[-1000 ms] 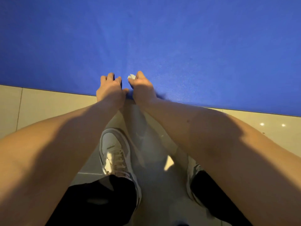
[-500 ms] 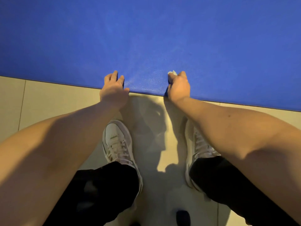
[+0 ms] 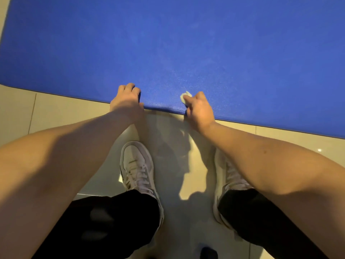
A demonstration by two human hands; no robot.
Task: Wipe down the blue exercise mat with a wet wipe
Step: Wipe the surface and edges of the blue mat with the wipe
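Note:
The blue exercise mat (image 3: 168, 43) fills the upper half of the view, its near edge running from left to lower right across the tiled floor. My left hand (image 3: 127, 100) grips that near edge, fingers curled over the top. My right hand (image 3: 199, 107) also holds the near edge, a little to the right, with a crumpled white wet wipe (image 3: 185, 96) sticking out between its fingers. Most of the wipe is hidden inside the hand.
Beige glossy floor tiles (image 3: 56, 113) lie in front of the mat. My two white sneakers (image 3: 138, 169) and black trouser legs (image 3: 112, 221) stand just below the hands. A small dark object (image 3: 208, 252) sits on the floor at the bottom edge.
My hands were close together on the mat edge, then moved apart, the right hand shifting right with the wipe. Both stay on the edge now, and the view has pulled back slightly.

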